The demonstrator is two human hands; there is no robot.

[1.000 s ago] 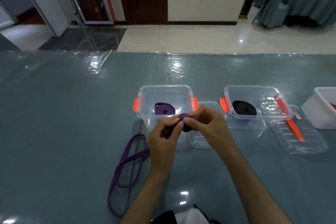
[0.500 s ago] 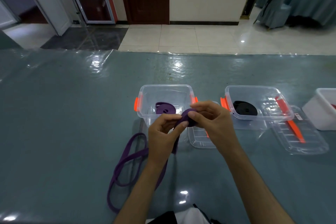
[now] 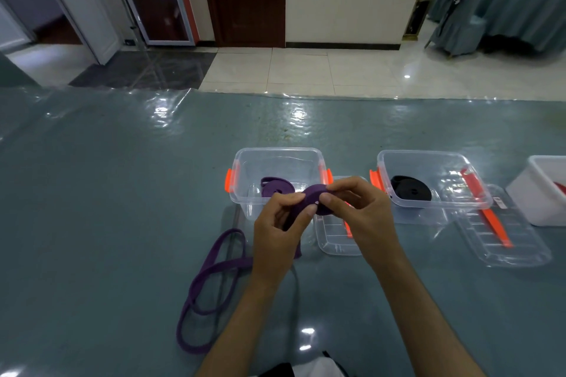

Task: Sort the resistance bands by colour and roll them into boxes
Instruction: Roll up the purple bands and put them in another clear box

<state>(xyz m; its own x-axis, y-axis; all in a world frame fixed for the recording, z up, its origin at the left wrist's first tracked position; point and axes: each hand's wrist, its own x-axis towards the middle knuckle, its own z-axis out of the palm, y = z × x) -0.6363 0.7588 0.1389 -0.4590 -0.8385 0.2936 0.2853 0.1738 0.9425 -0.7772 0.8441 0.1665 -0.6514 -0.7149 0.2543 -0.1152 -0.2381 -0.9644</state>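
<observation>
table [image 3: 92, 208]: glossy plastic sheet over it, slick; loose tail may slide or snag as it feeds in.
white box [image 3: 548, 193]: far right of purple box, something red inside, mostly cut off.
black box [image 3: 428, 162]: right of purple box, black coil [image 3: 410, 191] inside, lid [image 3: 520, 242] w/ orange strip in front. Done, I'd say.
purple box [image 3: 275, 156]: the landmark. Open, one purple coil [image 3: 275, 190] already in, lid [image 3: 332, 239] at its front right.
purple band [image 3: 214, 269]: most of it lies loose on table front-left of purple box, one end up in the hands just in front of the box.
roll [image 3: 315, 197]: small, only started. Risk: rubber springs back, unwinds if pinch slackens.
left hand [image 3: 278, 232]: fingers curled, pinching roll, feeding band. Risk: twist gets wound in, lumpy coil.
right hand [image 3: 358, 211]: clamped on roll from the right, thumb on it. Risk: regrip = slip.
</observation>
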